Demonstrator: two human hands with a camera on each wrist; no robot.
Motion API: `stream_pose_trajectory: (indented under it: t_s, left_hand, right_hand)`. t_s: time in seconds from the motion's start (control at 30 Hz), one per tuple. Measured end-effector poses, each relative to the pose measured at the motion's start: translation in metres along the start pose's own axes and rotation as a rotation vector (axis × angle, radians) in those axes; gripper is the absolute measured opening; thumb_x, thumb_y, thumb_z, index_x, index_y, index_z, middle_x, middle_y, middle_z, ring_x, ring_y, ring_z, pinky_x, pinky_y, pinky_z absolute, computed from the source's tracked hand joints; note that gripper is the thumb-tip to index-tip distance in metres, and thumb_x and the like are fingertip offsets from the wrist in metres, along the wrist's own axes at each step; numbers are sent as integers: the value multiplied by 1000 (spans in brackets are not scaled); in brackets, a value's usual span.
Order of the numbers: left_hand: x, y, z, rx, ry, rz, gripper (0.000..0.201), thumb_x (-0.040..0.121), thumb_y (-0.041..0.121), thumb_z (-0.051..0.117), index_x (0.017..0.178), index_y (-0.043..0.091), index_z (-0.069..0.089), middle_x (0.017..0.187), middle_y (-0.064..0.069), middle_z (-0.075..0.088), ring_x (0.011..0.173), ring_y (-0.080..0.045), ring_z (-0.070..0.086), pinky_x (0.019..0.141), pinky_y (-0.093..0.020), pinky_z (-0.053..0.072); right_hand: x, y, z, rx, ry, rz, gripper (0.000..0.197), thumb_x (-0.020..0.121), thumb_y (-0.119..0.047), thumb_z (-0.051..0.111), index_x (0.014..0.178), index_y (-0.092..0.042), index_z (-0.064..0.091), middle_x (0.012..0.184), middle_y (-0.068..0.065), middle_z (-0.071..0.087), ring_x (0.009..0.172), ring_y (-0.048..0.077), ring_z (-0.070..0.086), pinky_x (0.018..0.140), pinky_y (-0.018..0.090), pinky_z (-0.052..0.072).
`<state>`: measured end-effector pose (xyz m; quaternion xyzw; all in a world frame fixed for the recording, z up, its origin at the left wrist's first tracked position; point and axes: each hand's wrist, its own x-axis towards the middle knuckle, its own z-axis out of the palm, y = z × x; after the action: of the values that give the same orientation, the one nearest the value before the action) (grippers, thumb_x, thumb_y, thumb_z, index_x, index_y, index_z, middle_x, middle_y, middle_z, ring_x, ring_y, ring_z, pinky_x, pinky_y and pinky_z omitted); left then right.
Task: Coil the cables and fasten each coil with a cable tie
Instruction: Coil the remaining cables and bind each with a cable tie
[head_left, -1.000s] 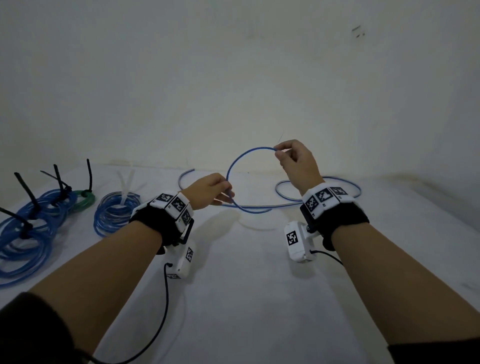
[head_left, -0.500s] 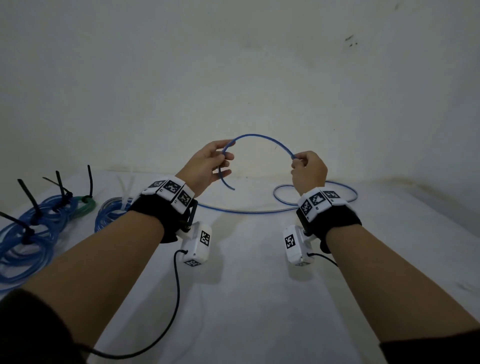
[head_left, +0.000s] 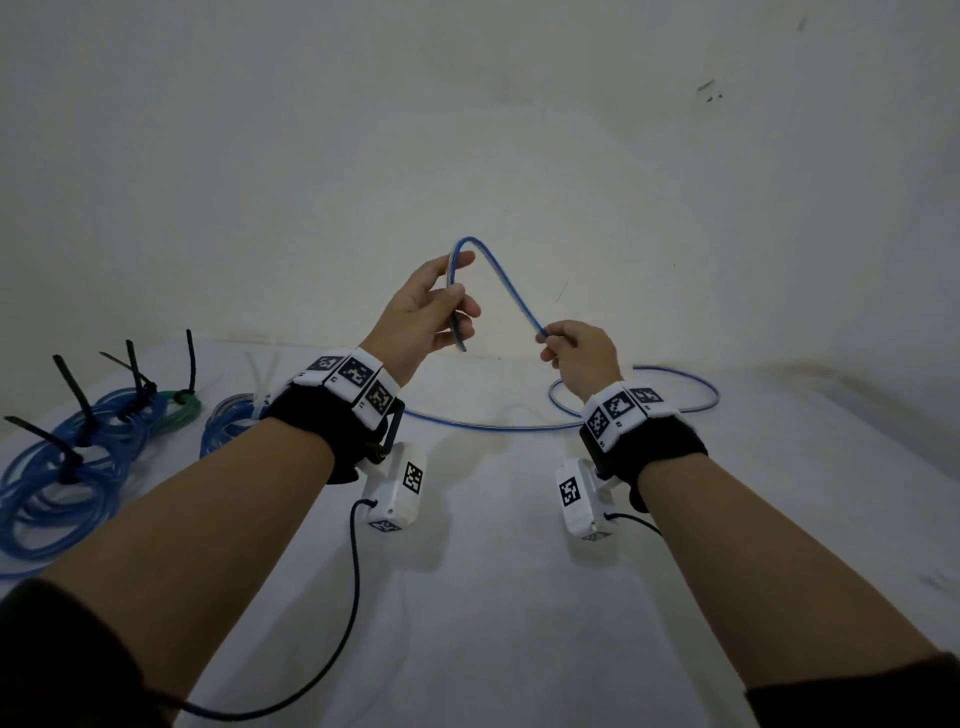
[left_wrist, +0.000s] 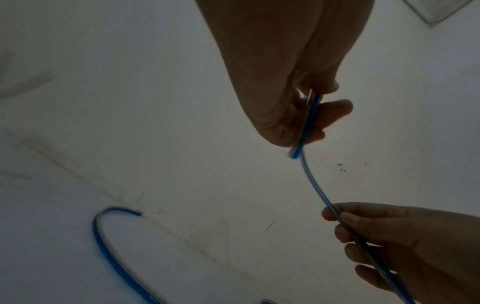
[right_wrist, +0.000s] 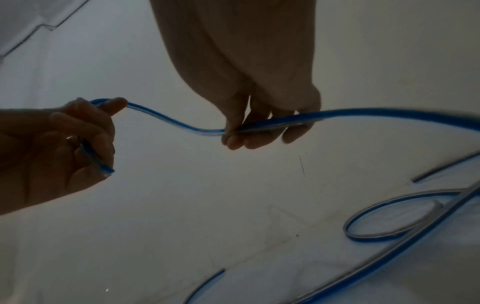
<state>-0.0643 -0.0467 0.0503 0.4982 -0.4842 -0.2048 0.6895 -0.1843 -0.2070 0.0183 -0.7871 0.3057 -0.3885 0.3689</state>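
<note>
While held up, one blue cable

Both forearms reach forward, raised above the table. The left hand is higher, fingers curled in a pinch (thumb toward index). The right hand is fisted, knuckles up.

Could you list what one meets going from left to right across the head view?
Blue coils with black ties → green coil → blue coil with a white tie → left hand → raised bend of the blue cable → right hand → cable loop lying on the table.
</note>
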Motion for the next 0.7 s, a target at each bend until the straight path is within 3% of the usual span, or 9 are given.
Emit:
stream_pose_trajectory:
  t_s: [0.07,0.17,0.27,0.33,0.43,0.53,0.6,0.7]
  left_hand:
    - [3,1,3,17,48,35,26,100,14,39,119,19,54,69,2,50,54,-7,45,65,-22,45]
    - [8,-2,4,101,94,36,26,100,10,32,116,9,53,71,2,45,54,-5,40,60,-17,37]
    - [11,-10,5,404,62,90,26,98,6,34,116,8,53,75,5,51,58,-2,45,60,-13,40]
    - [9,-14,5,575,29,130,25,97,8,36,112,6,56,77,6,57,62,-1,52,64,-16,45]
    - [2,-18,3,747,-24,100,26,99,14,36,106,3,58,77,0,62,68,-11,60,73,-27,50]
    - [-1,-20,1,887,-76,-10,28,99,22,34,99,9,58,70,2,62,59,-15,63,68,-31,51]
    - [-3,-18,3,1006,-127,-40,31,99,22,32,95,12,60,65,6,59,59,-14,58,67,-29,47]
    - [-5,-14,8,991,-185,-40,36,99,20,31,86,10,64,65,8,54,68,-16,51,67,-27,40]
  right_hand:
    - [-3,-3,2,-24,-142,-37,25,94,-3,42,97,-4,67,70,1,59,62,7,48,65,23,40]
    - [-12,-9,4,-145,-343,-123,24,95,-9,45,97,-7,69,68,-4,56,62,6,45,61,20,36]
    - [-25,-19,7,-278,-452,-266,18,90,-17,58,102,-11,70,83,-2,58,71,7,48,64,14,36]
    - [-29,-24,9,-295,-469,-343,21,87,-13,62,106,-13,70,83,-3,53,70,4,46,64,10,35]
    - [-32,-28,9,-194,-442,-377,21,82,-6,66,102,-11,68,74,-7,52,64,2,45,64,9,37]
    - [-32,-30,5,-126,-375,-392,13,79,-7,70,90,-11,65,75,-1,60,70,12,52,69,18,43]
    - [-29,-29,3,-297,-277,-497,7,81,-17,69,88,-16,68,80,-6,64,80,15,52,79,28,38]
    - [-26,-26,2,-557,-55,-693,8,84,-27,65,87,-21,70,87,-6,67,89,21,49,76,32,27]
